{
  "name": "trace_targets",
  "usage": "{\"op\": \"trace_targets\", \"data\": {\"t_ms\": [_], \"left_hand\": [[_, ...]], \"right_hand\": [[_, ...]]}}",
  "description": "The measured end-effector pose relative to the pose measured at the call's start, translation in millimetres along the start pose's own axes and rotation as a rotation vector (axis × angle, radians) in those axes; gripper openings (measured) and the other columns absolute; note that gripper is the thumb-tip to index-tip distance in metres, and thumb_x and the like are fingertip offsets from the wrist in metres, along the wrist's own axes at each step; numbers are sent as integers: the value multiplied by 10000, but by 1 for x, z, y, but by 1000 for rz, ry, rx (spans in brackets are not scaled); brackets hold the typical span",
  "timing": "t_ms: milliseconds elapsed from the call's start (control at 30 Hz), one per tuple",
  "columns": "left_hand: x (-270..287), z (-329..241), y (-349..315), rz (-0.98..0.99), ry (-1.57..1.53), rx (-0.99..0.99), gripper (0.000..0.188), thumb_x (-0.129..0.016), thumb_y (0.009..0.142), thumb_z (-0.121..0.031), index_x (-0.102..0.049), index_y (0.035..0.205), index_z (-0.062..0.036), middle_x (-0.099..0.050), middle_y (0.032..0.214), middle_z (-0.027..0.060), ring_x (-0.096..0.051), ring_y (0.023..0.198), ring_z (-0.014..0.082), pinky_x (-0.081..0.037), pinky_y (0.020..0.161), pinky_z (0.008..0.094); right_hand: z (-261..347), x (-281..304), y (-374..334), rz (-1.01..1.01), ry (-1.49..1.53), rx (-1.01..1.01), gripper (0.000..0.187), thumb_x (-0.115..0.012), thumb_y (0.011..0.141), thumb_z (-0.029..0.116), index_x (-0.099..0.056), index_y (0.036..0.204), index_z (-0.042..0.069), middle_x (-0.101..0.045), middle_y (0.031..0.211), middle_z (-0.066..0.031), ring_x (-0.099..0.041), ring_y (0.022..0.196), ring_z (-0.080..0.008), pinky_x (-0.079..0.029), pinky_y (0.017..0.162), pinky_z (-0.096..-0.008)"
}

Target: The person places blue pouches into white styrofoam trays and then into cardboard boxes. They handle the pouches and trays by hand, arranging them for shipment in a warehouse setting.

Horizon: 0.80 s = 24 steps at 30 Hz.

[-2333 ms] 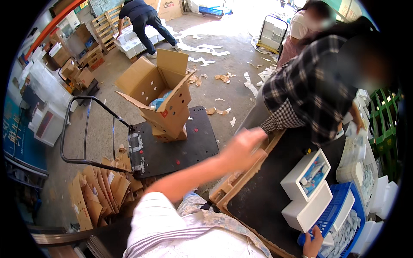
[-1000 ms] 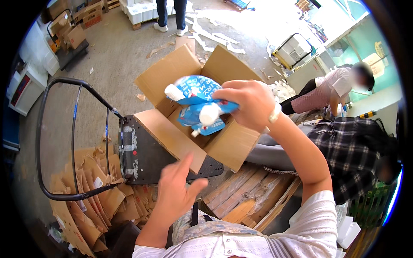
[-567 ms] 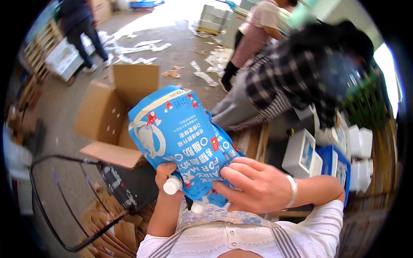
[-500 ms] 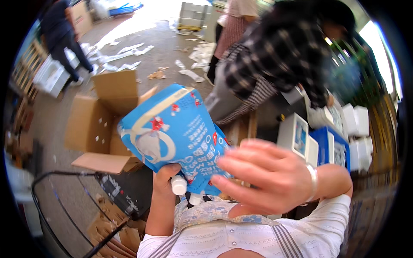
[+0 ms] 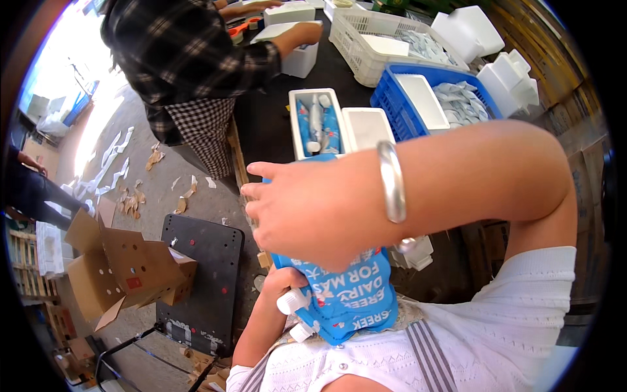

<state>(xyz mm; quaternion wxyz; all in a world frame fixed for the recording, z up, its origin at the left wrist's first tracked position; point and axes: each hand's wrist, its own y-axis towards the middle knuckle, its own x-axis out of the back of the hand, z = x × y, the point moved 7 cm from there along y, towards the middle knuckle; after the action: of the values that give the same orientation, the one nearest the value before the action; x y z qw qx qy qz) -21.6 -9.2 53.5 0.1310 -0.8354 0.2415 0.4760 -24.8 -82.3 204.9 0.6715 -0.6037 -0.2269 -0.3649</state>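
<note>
Two white-capped blue pouches (image 5: 356, 294) are clasped by the left hand (image 5: 283, 285) (right hand (image 5: 310, 212) above, its grip I cannot tell).

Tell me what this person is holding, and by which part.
Blue pouches, held by the left hand at the edge beside their white caps. The right hand covers their far end; its grip can't be told.
</note>
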Motion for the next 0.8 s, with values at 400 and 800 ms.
{"op": "trace_targets", "data": {"t_ms": [400,800], "left_hand": [[-24,43,72,-212,42,357,661,-599,952,-447,-413,1412,-10,-579,1303,169,-624,1148,269,-531,972,381],[27,-12,51,-545,379,342,501,-610,973,-333,-504,1327,6,-636,1201,109,-634,1072,206,-531,888,342]], "right_hand": [[-36,-78,-113,-263,365,-227,660,-803,622,567,-630,822,-38,-638,800,-188,-643,761,-336,-531,715,-395],[-35,-230,-179,-486,1680,-664,824,-876,680,377,-503,1274,-56,-670,1109,-184,-670,993,-233,-542,885,-342]]}}
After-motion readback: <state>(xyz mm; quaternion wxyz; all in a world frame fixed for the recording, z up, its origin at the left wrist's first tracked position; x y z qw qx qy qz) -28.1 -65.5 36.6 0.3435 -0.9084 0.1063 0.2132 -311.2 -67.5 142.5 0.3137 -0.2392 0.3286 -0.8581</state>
